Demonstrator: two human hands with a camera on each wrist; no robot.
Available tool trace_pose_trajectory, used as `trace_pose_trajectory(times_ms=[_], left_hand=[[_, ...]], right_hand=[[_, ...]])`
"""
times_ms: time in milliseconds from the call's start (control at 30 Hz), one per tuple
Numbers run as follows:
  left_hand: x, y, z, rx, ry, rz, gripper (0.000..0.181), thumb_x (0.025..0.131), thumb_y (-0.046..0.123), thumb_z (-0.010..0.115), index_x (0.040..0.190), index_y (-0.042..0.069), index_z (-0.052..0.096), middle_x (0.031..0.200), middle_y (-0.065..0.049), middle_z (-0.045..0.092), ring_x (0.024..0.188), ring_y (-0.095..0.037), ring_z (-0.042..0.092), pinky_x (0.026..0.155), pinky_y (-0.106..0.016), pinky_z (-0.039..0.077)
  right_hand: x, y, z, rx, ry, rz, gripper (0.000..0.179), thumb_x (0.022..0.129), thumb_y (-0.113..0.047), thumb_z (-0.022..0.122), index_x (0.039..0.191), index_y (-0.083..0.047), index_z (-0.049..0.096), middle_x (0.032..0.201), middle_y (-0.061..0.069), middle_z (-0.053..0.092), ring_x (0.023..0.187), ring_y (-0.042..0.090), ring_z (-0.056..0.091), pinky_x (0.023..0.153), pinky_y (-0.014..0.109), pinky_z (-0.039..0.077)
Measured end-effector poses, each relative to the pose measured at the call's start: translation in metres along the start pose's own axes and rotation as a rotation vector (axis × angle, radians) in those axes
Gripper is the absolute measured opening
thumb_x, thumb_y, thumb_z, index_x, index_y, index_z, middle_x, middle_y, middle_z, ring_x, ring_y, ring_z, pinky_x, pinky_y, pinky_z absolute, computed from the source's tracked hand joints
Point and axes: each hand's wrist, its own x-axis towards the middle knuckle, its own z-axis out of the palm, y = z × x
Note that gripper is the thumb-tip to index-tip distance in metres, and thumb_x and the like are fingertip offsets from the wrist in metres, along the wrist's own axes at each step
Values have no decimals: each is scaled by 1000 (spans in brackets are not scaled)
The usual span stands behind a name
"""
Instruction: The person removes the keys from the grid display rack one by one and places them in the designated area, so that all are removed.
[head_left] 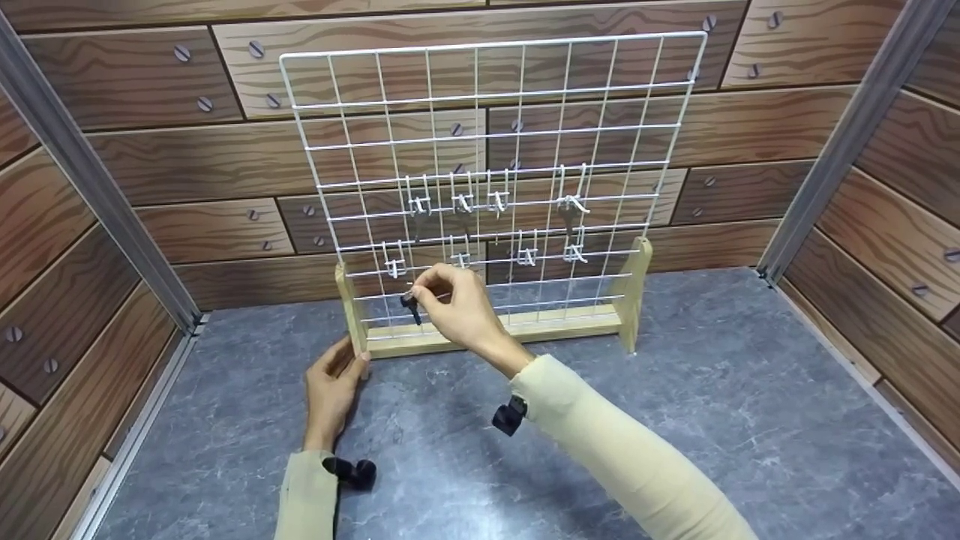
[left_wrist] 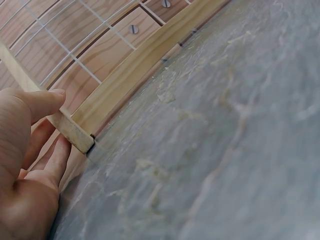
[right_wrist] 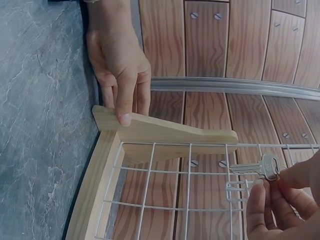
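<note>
Left of frame centre, the right hand [head_left: 461, 309] pinches a flat silver metal key [right_wrist: 250, 168], likely light, stiff, best held at its broad end; the left hand [head_left: 330, 391] grips a pale wooden upright [head_left: 349, 304].

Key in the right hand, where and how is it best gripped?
I'd probably pinch the key by its broad head, from above: in the head view the narrow blade points down, clear of the right hand.

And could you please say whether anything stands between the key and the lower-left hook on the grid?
Nothing visible does: the right hand holds the key close to the lower-left hook, with no object between.
</note>
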Motion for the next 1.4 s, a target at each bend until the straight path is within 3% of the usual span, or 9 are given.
trace_pose_trajectory(times_ms=[300, 533, 833, 1067, 1400], left_hand=[[1, -1, 0, -11, 3, 6, 49, 98, -2, 74, 145, -6, 62, 145, -31, 62, 136, -40, 60, 95, -11, 57], [1, 0, 0, -10, -9, 12, 48, 98, 0, 75, 145, -4, 62, 145, -31, 62, 138, -40, 60, 95, -12, 57], [1, 0, -1, 14, -8, 13, 48, 99, 1, 75, 145, -3, 63, 145, -29, 62, 138, -39, 59, 95, -10, 56], [1, -1, 0, 2, -2, 14, 48, 99, -1, 74, 144, -5, 62, 145, -30, 63, 137, -39, 60, 95, -11, 56], [1, -2, 0, -2, 2, 14, 47, 98, -3, 73, 144, -6, 63, 144, -31, 63, 137, -40, 60, 96, -11, 56]], right_hand=[[-7, 1, -10, 31, -35, -21, 7, 98, -5, 71, 96, -3, 77, 91, 10, 79, 77, 12, 69, 75, 25, 62], [-13, 2, -20, 50, -58, 27, 6, 98, -6, 72, 98, -5, 78, 91, 7, 79, 75, 9, 67, 73, 22, 60], [-22, 7, -31, 52, -99, 53, 7, 98, -6, 73, 100, -5, 79, 94, 8, 79, 79, 17, 70, 73, 23, 60], [-30, 13, -40, 39, -105, 55, 6, 97, -6, 74, 98, -6, 80, 91, 8, 78, 75, 13, 66, 69, 21, 57], [-40, 26, -51, 43, -98, 111, 6, 97, -7, 76, 99, -4, 80, 93, 9, 80, 77, 21, 70, 68, 21, 58]])
